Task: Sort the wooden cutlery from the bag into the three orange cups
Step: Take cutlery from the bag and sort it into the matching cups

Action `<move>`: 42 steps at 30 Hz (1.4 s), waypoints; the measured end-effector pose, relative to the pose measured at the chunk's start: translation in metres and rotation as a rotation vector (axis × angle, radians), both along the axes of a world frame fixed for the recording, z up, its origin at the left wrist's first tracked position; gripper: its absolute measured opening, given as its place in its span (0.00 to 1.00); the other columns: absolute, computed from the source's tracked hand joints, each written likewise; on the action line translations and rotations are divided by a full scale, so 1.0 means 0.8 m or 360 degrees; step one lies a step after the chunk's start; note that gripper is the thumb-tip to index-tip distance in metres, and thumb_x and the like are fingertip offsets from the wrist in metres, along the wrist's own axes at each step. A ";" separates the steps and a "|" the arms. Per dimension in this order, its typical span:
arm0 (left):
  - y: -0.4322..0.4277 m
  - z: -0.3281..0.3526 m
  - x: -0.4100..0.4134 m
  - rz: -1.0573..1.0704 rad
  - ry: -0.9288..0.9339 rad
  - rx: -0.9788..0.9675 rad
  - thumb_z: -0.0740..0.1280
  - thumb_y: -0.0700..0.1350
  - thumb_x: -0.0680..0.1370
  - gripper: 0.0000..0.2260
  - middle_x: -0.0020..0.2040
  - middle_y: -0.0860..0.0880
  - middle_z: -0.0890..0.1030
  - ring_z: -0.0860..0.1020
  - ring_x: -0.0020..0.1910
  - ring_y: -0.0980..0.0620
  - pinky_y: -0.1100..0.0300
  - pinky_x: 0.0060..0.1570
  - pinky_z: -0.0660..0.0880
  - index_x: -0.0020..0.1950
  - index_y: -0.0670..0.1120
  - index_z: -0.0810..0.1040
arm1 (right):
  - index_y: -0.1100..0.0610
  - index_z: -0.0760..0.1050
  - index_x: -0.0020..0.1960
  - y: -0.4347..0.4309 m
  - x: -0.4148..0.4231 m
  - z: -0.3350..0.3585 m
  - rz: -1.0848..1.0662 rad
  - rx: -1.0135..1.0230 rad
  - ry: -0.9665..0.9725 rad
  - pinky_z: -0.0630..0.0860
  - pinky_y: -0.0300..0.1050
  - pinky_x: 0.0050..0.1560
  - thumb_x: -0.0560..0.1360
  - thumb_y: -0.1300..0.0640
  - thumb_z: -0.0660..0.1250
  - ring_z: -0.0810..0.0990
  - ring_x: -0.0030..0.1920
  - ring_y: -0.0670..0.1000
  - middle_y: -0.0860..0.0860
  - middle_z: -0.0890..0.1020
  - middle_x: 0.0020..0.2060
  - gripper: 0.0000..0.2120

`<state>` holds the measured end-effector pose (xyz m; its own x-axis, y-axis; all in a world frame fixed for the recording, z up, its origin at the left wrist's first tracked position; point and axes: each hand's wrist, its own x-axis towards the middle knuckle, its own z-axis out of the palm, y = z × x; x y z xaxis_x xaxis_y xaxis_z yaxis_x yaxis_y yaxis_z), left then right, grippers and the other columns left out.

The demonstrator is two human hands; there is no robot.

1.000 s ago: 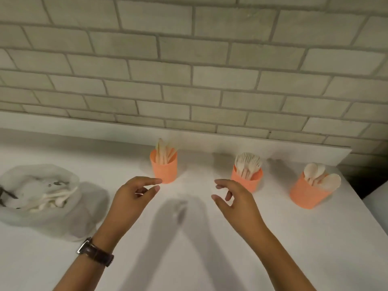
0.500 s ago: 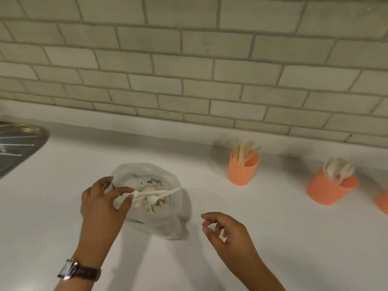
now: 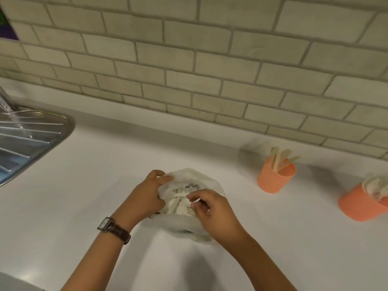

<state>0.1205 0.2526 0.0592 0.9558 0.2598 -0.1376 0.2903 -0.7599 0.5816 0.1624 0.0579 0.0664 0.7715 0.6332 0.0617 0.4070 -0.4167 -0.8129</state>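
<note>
A clear plastic bag (image 3: pixel 184 225) of pale wooden cutlery (image 3: pixel 178 201) lies on the white counter, in the middle of the view. My left hand (image 3: pixel 147 196) grips the bag's left rim and holds it apart. My right hand (image 3: pixel 212 211) reaches into the bag's mouth, fingertips pinched on a piece of cutlery. To the right stands an orange cup (image 3: pixel 276 177) with flat wooden knives in it. A second orange cup (image 3: pixel 361 203) with wooden pieces sits at the right edge. The third cup is out of view.
A steel sink drainer (image 3: pixel 31 139) takes up the left edge of the counter. A grey brick-tile wall (image 3: pixel 189 59) runs along the back. The white counter (image 3: pixel 84 185) stretches between the sink and the bag.
My view has swung left, so the cups slid right. My left hand went to the bag and gripped its rim. My right hand moved from above the counter into the bag's mouth.
</note>
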 end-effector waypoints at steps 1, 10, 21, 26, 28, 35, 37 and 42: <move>-0.003 0.000 -0.011 -0.0055 0.0029 -0.0015 0.66 0.35 0.70 0.32 0.69 0.57 0.60 0.74 0.36 0.58 0.73 0.33 0.70 0.71 0.54 0.65 | 0.54 0.80 0.54 0.009 0.002 -0.005 0.0037 -0.0084 0.0035 0.72 0.30 0.47 0.76 0.62 0.63 0.77 0.43 0.45 0.39 0.77 0.43 0.10; -0.055 -0.020 -0.092 0.0306 -0.0264 -0.0343 0.66 0.34 0.69 0.39 0.68 0.66 0.48 0.76 0.42 0.66 0.71 0.37 0.76 0.74 0.56 0.53 | 0.57 0.71 0.65 0.021 0.011 -0.054 0.0092 -0.1368 0.0019 0.71 0.42 0.59 0.72 0.52 0.70 0.75 0.62 0.54 0.53 0.76 0.61 0.24; -0.074 -0.019 -0.087 0.0362 -0.0251 -0.0424 0.69 0.34 0.67 0.43 0.69 0.62 0.48 0.76 0.38 0.61 0.68 0.34 0.76 0.75 0.51 0.51 | 0.60 0.70 0.65 0.044 0.011 -0.066 0.0112 -0.1559 -0.0088 0.69 0.48 0.63 0.70 0.52 0.71 0.71 0.65 0.57 0.58 0.73 0.64 0.27; -0.070 -0.008 -0.076 0.0332 -0.0253 -0.0441 0.70 0.35 0.67 0.43 0.72 0.56 0.50 0.73 0.44 0.62 0.79 0.35 0.70 0.76 0.48 0.51 | 0.58 0.72 0.63 0.032 0.023 -0.049 0.0199 -0.1354 -0.0048 0.73 0.46 0.59 0.70 0.54 0.71 0.75 0.62 0.56 0.55 0.76 0.62 0.23; -0.067 -0.004 -0.076 0.0342 -0.0271 -0.0421 0.71 0.35 0.67 0.43 0.72 0.56 0.50 0.73 0.42 0.62 0.79 0.35 0.70 0.76 0.49 0.51 | 0.58 0.73 0.62 0.027 0.026 -0.041 0.0197 -0.1282 -0.0095 0.74 0.44 0.53 0.70 0.57 0.71 0.76 0.60 0.57 0.55 0.77 0.60 0.21; -0.052 -0.003 -0.074 0.0342 -0.0227 -0.0280 0.71 0.41 0.70 0.43 0.73 0.55 0.51 0.74 0.39 0.61 0.75 0.32 0.70 0.76 0.49 0.49 | 0.56 0.76 0.58 0.012 0.018 -0.032 0.0280 -0.1002 -0.0478 0.75 0.47 0.53 0.73 0.64 0.62 0.79 0.56 0.56 0.54 0.81 0.54 0.15; -0.054 -0.006 -0.073 0.0308 -0.0217 -0.0299 0.71 0.41 0.69 0.43 0.73 0.55 0.51 0.74 0.41 0.59 0.73 0.34 0.70 0.76 0.50 0.49 | 0.56 0.75 0.55 0.005 0.019 -0.031 0.0320 -0.1008 -0.0492 0.75 0.46 0.52 0.73 0.63 0.63 0.78 0.55 0.54 0.53 0.80 0.53 0.12; -0.053 -0.007 -0.076 0.0306 -0.0169 -0.0362 0.72 0.42 0.69 0.44 0.73 0.58 0.51 0.74 0.41 0.59 0.72 0.37 0.69 0.76 0.52 0.49 | 0.56 0.73 0.56 -0.004 0.018 -0.020 0.0277 -0.1002 -0.0374 0.70 0.42 0.47 0.74 0.63 0.62 0.78 0.55 0.54 0.53 0.80 0.53 0.11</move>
